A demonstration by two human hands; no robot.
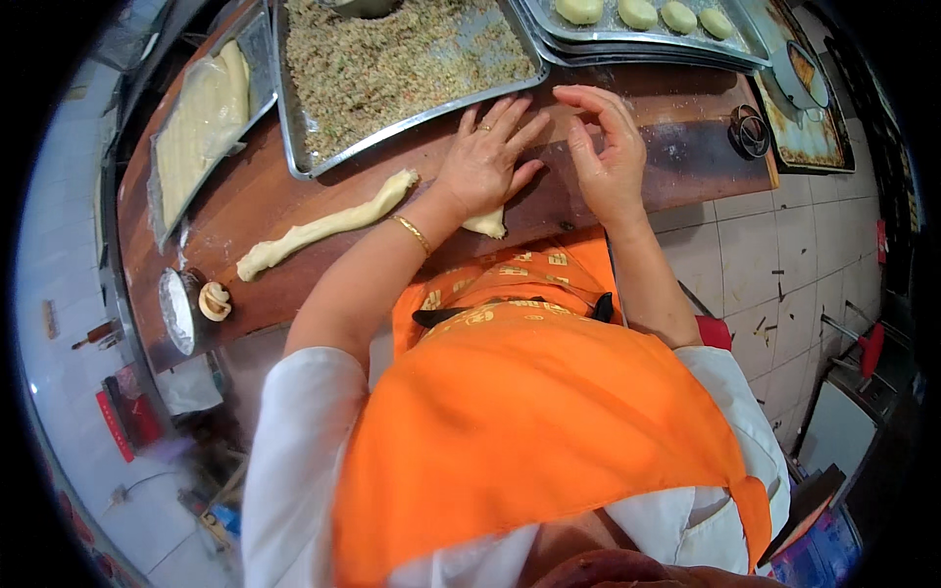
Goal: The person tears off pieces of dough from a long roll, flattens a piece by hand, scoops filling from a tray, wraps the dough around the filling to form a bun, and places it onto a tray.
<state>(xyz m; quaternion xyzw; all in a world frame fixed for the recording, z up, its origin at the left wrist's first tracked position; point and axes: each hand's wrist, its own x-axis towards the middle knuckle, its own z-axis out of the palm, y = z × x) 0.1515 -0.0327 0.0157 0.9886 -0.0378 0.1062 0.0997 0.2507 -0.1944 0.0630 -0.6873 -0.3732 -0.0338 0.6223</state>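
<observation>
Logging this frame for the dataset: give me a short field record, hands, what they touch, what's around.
left hand: flat, palm down, pressing a piece of dough on the wooden board
right hand: on its edge on the board, fingers curled, holding nothing
dough rope: lies left of the left hand, apart from it
filling tray: metal, crumbly mix, behind the hands
dough balls: on a metal tray, far right
wrapped dough: tray at far left
ring cutter: board's right end
</observation>
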